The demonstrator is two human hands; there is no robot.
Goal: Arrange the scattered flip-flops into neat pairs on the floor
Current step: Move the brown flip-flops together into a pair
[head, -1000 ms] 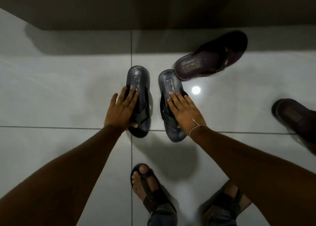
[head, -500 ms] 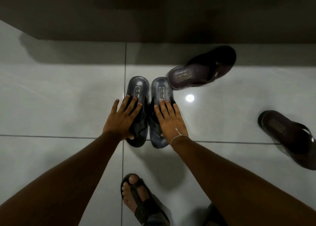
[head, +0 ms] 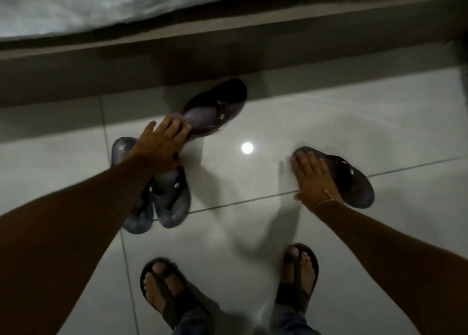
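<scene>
Two grey flip-flops lie side by side on the white tiled floor, the left one touching the right one, both partly hidden under my left forearm. My left hand lies with its fingers over the heel end of a dark brown flip-flop that points up and right toward the dark ledge. My right hand presses on the near end of a second dark brown flip-flop, far to the right and angled down-right. The two brown ones are well apart.
A dark ledge runs across the top, with white bedding above it. My two feet in dark sandals stand on the floor below, one at the left and one at the right. A lamp's reflection shines on the tile.
Both hands have left the grey pair, which now lies together. My left hand moved up to the far brown flip-flop, and my right hand moved right onto the other brown one.
</scene>
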